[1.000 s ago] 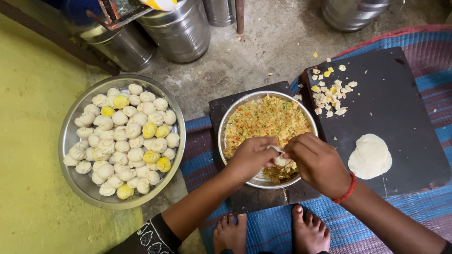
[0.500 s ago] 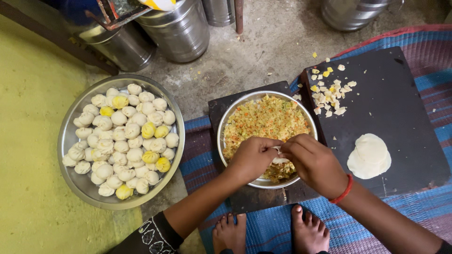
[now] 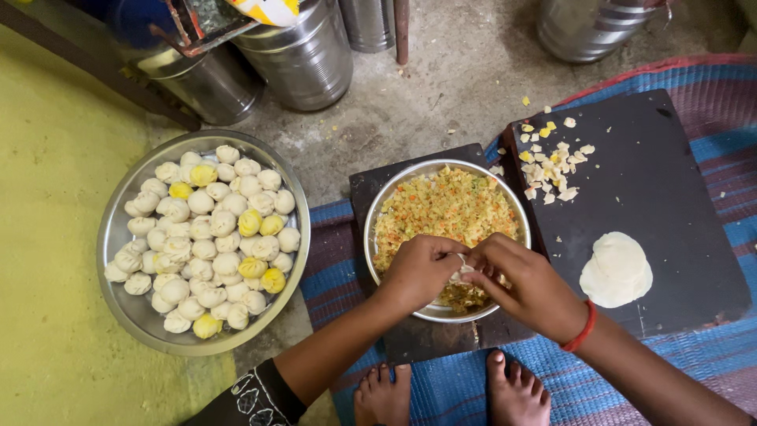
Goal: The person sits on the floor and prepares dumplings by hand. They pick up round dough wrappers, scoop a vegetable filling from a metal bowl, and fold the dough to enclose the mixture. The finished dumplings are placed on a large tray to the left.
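Both hands, left (image 3: 422, 272) and right (image 3: 524, 288), pinch closed on a soft, thin, tear-prone white dough wrapper (image 3: 461, 270), best gripped by its edges.

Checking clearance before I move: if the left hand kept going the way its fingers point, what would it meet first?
The left hand points rightward; first the dough piece it pinches, then the right hand directly behind. Depth unclear.

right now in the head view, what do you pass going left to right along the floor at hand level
big steel tray of dumplings → left hand → right hand, both pinching a dumpling over the steel bowl of filling → round dough wrapper on the dark board
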